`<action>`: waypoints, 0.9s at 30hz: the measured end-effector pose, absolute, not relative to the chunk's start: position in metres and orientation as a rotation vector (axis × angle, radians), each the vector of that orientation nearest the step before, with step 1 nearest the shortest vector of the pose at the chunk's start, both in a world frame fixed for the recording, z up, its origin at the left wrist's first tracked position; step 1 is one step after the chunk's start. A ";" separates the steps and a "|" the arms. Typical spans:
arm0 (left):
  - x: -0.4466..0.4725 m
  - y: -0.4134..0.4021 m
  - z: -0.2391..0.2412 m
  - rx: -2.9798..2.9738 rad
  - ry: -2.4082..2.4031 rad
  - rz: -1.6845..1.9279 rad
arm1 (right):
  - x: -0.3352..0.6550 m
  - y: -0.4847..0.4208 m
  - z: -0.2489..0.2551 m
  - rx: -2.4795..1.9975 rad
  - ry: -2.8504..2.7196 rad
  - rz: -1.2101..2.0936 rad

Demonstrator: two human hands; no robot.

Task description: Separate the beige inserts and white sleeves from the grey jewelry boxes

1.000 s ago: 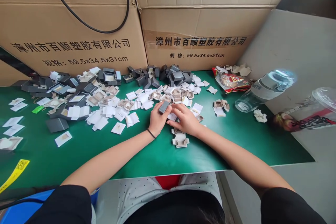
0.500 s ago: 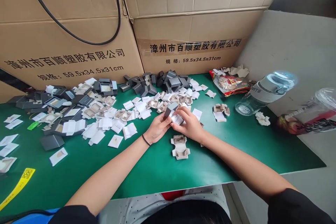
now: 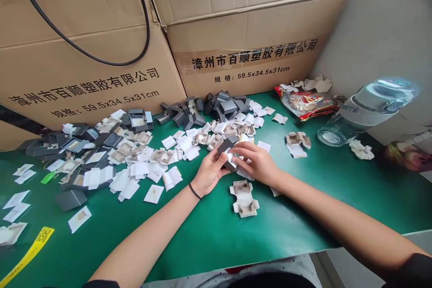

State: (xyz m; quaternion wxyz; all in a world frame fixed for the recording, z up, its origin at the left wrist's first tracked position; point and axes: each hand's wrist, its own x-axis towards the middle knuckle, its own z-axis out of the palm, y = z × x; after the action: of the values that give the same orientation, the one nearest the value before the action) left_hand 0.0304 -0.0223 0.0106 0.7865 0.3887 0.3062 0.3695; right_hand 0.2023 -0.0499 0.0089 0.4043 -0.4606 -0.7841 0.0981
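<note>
My left hand [image 3: 209, 173] is closed around a small dark grey box [image 3: 226, 145], held tilted above the table with its thumb along the near side. My right hand [image 3: 259, 162] reaches in from the right, its fingers curled over the box's open side. They pinch at a white card insert [image 3: 231, 156], partly hidden behind the fingertips. Just below the hands lies an unfolded insert [image 3: 243, 198] with two raised grey-brown ends. Loose white and grey-brown inserts [image 3: 205, 137] are heaped right behind the box.
Dark grey boxes [image 3: 227, 105] are piled along the back, before large cartons [image 3: 263, 31]. White cards [image 3: 128, 175] spread over the left of the green table [image 3: 189, 238]. A clear bottle [image 3: 351, 117], a red snack bag [image 3: 303, 103] and crumpled paper [image 3: 361, 149] stand right. A yellow strip [image 3: 32, 252] lies front left.
The view has shifted and tilted slightly. The grey box has turned in my left hand, showing more of its dark side, and my right fingers have moved over its opening.
</note>
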 end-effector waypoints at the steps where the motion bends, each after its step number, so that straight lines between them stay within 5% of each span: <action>1: 0.031 -0.023 0.011 0.836 0.674 0.815 | 0.201 -0.051 0.010 -1.162 -1.952 0.290; 18: 0.037 -0.029 0.009 0.923 0.730 0.938 | 0.199 -0.049 0.021 -1.236 -1.848 0.612; 27: 0.034 -0.026 0.011 0.900 0.723 0.906 | 0.192 -0.054 0.017 -1.134 -1.879 0.328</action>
State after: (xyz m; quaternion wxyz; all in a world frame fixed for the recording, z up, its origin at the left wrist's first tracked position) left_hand 0.0343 -0.0264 0.0105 0.7426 0.4106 0.3300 0.4136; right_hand 0.1924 -0.0542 0.0170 0.4452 -0.4575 -0.7583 0.1324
